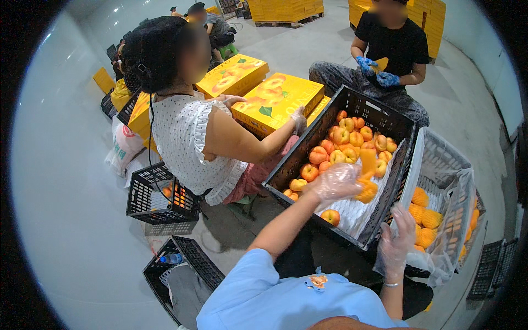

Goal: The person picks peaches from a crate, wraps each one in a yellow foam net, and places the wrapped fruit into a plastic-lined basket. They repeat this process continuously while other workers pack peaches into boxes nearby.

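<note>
My left hand (338, 183), in a clear plastic glove, is over a black plastic crate (284, 202) of red and yellow flat peaches (318, 155). It grips an orange foam net sleeve (366, 190); blur hides whether a fruit is inside. White padding (350, 214) lines the crate floor, and one peach (330, 217) lies near its front wall. My right hand (397, 241), also gloved, is raised with fingers apart and holds nothing. It is between the black crate and a basket with a clear plastic liner (443, 142), where several orange net-sleeved fruits (432, 218) lie.
At left, a seated person (185, 136) holds a yellow printed carton (280, 101). Across the crate, a person (392, 49) in blue gloves holds an orange sleeve (380, 65). Black crates (163, 194) stand at lower left; one holds a bottle (171, 258). Yellow stacks (286, 10) stand behind.
</note>
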Motion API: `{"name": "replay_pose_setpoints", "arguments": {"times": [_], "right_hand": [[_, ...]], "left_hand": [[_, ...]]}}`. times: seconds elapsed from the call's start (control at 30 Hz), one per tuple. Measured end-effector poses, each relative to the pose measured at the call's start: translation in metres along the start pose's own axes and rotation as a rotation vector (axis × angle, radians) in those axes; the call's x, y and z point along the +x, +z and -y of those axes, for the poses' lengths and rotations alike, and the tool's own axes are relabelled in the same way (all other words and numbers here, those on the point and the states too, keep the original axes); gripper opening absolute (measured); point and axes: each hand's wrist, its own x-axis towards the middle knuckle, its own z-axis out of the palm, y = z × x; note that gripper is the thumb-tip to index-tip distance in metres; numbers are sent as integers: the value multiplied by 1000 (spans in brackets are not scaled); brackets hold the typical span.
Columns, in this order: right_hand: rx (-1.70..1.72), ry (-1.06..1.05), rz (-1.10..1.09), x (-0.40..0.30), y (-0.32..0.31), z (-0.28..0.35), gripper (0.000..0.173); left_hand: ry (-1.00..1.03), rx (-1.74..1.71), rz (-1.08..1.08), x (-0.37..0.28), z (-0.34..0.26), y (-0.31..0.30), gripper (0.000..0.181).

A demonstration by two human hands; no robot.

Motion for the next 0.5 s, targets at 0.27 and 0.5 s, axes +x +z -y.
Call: {"name": "replay_pose_setpoints", "arguments": {"times": [0.27,0.5], "right_hand": [[-264,-171,193,33,31,-15,43],[-316,-302,311,29,35,-19,24]], "left_hand": [[124,-318,-32,25,11,49,36],[-8,-479,-102,23,23,50,31]]}}
